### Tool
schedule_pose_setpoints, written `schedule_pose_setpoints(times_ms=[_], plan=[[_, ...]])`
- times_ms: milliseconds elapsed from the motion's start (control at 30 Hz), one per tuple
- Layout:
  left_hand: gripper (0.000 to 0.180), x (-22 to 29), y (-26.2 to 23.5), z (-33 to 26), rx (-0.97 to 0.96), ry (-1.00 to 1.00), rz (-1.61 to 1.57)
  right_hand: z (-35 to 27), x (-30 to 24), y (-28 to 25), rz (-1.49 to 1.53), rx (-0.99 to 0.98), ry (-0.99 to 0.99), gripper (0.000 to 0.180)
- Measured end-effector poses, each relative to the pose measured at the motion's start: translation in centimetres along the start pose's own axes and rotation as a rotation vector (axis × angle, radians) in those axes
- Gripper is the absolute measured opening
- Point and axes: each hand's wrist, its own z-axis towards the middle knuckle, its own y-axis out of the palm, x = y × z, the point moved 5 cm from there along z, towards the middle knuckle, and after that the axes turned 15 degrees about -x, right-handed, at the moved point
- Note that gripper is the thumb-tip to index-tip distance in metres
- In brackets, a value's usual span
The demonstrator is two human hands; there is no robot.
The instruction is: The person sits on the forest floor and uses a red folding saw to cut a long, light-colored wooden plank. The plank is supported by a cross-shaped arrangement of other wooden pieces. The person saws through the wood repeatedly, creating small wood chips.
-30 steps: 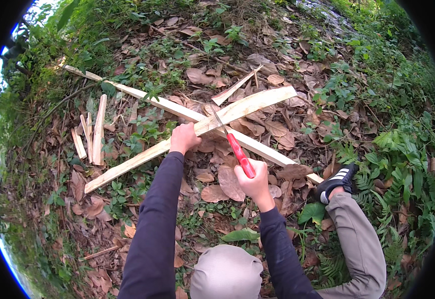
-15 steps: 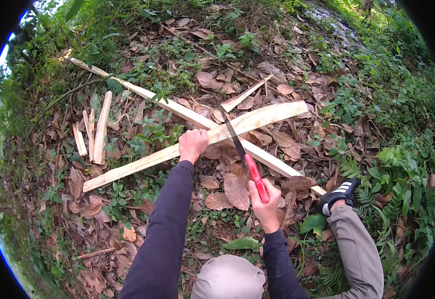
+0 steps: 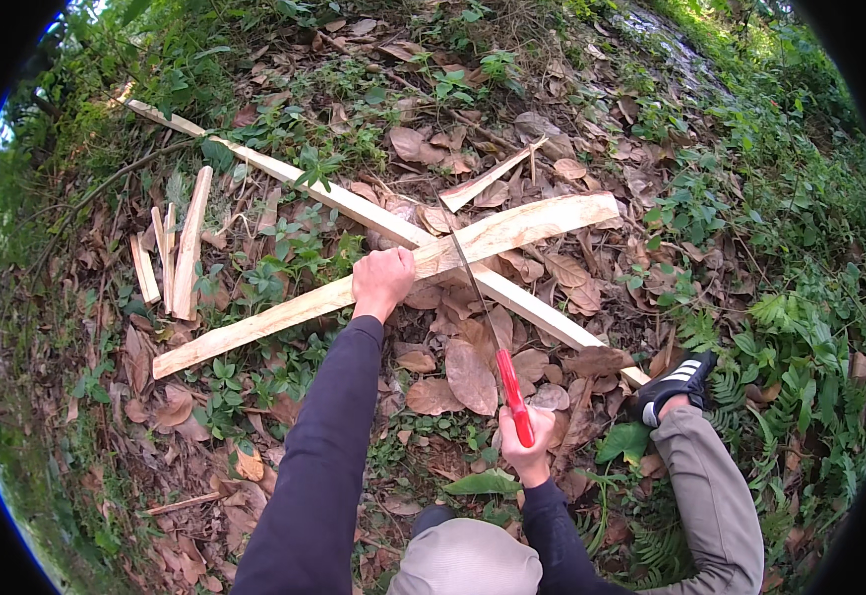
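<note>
My left hand (image 3: 383, 282) is closed around a long pale plank (image 3: 542, 220), left of its middle. The plank rests across a longer, narrower wooden beam (image 3: 349, 205), making an X on the ground. In my right hand (image 3: 527, 443) is a hand saw (image 3: 508, 382) with a red handle, the fingers wrapped round its lower end. Its thin dark blade lies across the plank just right of the crossing, the tip reaching past the far edge. Whether the blade has cut into the wood, I cannot tell.
Several short wood strips (image 3: 190, 243) lie at the left. A split offcut (image 3: 488, 177) lies beyond the plank. My shoe (image 3: 679, 385) is beside the beam's near right end. Dry leaves (image 3: 470, 377) and green plants (image 3: 780, 327) cover the ground.
The saw has been drawn back toward me by my right hand, so less blade reaches past the plank. My left hand keeps its hold; the plank has barely shifted.
</note>
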Motion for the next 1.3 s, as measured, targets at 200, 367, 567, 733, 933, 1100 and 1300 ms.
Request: schedule_pose_setpoints(times_ms=[200,367,567,733,933,1100,1300], plan=[[0.051,0.7,0.3,-0.7,0.052,0.027,0.049,3.0,-3.6,-0.9,0.067,0.067,0.099,0.020],[0.051,0.7,0.2,-0.4,0.038,0.022,0.056,6.2,-7.5,-1.6,0.053,0.117,0.156,0.024],[0.052,0.1,-0.2,0.1,-0.002,0.006,0.012,5.2,-5.9,-1.9,0.014,-0.054,0.083,0.021],[0.053,-0.2,-0.3,0.7,-0.108,-0.025,-0.092,3.3,-3.8,-0.7,-0.007,-0.068,0.022,0.013],[0.054,-1.0,0.2,1.9,-0.194,-0.093,-0.120,-3.1,-0.4,-1.3,-0.078,-0.066,0.000,0.012],[0.053,-0.9,0.2,1.2,-0.174,-0.056,-0.065,-2.2,-2.5,-1.8,-0.011,-0.032,0.031,0.019],[0.053,-0.6,0.5,0.9,-0.173,-0.029,-0.067,6.7,-8.6,-1.3,-0.010,0.011,0.138,0.025]])
